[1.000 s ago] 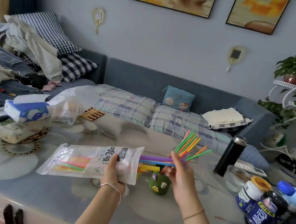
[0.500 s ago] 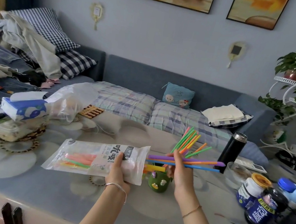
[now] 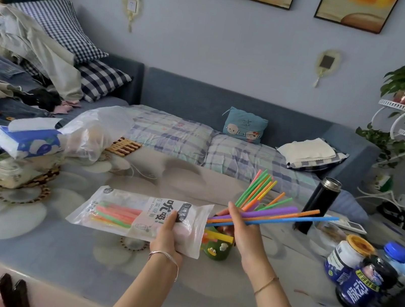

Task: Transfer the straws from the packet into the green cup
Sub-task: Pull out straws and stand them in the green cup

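My left hand (image 3: 169,237) grips the clear straw packet (image 3: 133,215) near its open right end and holds it level above the table; pink, green and yellow straws lie inside. My right hand (image 3: 242,230) pinches a purple, an orange and a blue straw (image 3: 289,216), which stick out to the right, clear of the packet. The green cup (image 3: 218,248) stands on the table just below both hands, partly hidden by them. Several green and orange straws (image 3: 257,188) stand in it and lean back and right. A yellow straw (image 3: 218,236) pokes out of the packet's mouth.
A black flask (image 3: 319,205) stands at the right, beyond the straw tips. Jars and bottles (image 3: 357,276) crowd the right table edge. A tissue box (image 3: 28,140) and a plastic bag (image 3: 95,133) sit at the left back. A sofa lies behind the table.
My right hand has drawn the purple, orange and blue straws rightward out of the packet until their left ends are free. My left hand kept the packet almost still.
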Available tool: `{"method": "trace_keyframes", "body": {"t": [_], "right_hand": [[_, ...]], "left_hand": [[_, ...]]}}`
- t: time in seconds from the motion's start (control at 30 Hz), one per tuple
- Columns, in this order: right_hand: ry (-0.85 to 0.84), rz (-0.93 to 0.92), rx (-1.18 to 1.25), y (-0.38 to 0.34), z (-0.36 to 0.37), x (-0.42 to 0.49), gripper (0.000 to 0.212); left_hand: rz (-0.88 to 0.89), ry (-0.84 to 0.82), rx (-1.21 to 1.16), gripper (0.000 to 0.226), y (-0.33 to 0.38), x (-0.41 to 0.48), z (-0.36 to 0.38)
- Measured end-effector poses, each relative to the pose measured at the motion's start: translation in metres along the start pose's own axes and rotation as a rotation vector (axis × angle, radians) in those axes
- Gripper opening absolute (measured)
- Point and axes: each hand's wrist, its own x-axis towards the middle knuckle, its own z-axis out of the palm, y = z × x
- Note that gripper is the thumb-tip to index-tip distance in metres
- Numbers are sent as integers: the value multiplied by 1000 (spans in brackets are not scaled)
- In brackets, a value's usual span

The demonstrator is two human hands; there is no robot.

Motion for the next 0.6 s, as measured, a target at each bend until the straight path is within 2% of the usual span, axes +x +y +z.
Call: {"method": "trace_keyframes", "body": {"t": [0.17, 0.3, 0.4, 0.47, 0.6], "right_hand": [[157, -75, 148, -9, -21, 17, 53], [273, -154, 161, -17, -41, 34, 52], [335, -266, -146, -17, -48, 49, 51], [288, -259, -332, -9, -48, 60, 52], [156, -212, -534, 17, -38, 78, 53]], "left_hand": [[9, 73, -32, 107, 5, 19, -12], [10, 89, -31, 80, 10, 20, -15], [7, 105, -45, 76, 11, 24, -17], [7, 106, -48, 81, 11, 26, -17], [7, 114, -42, 83, 8, 32, -18]]}}
